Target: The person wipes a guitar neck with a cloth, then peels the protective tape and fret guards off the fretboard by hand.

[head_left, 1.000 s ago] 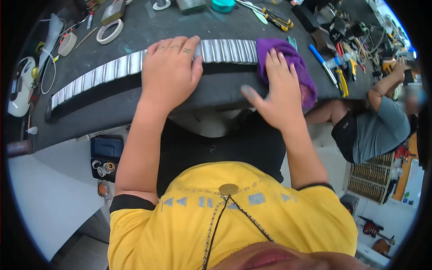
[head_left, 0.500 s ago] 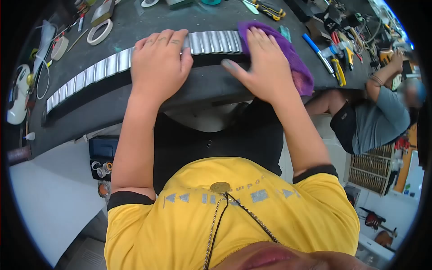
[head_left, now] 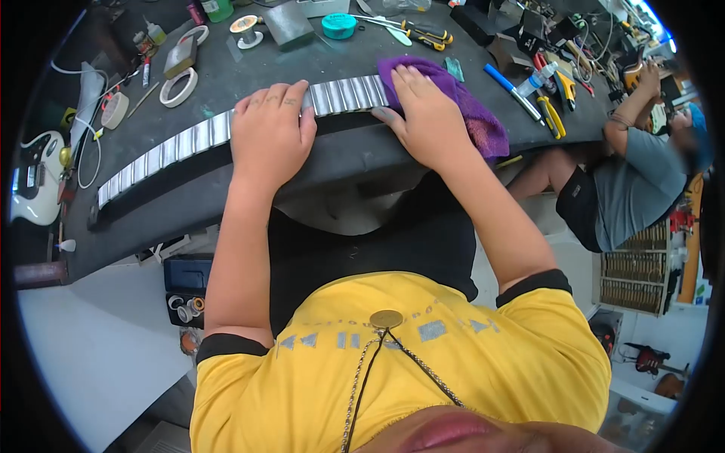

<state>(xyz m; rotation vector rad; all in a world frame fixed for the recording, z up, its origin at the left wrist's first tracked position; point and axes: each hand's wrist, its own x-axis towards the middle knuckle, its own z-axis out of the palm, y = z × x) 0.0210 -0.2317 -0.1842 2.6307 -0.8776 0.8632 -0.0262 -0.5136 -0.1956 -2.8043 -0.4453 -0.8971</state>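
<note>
A long dark guitar neck lies along the bench's near edge, its upper face covered in silvery strips between crosswise ridges. My left hand is closed over its middle, fingers curled towards the far side and thumb along the near side. At the neck's right end, my right hand presses on a purple cloth, fingers stretched over the cloth and thumb against the neck's near edge. The cloth hides that end of the neck. Part of the silvery strips shows between my hands.
Behind the neck are a tape roll, a metal block, a teal tin and yellow-black pliers. A blue marker lies right of the cloth. Another person sits at the right. A white guitar body is at far left.
The view has tilted, so more of the bench's back shows. My right thumb has come in against the neck's near edge. Both hands stay on the neck and cloth.
</note>
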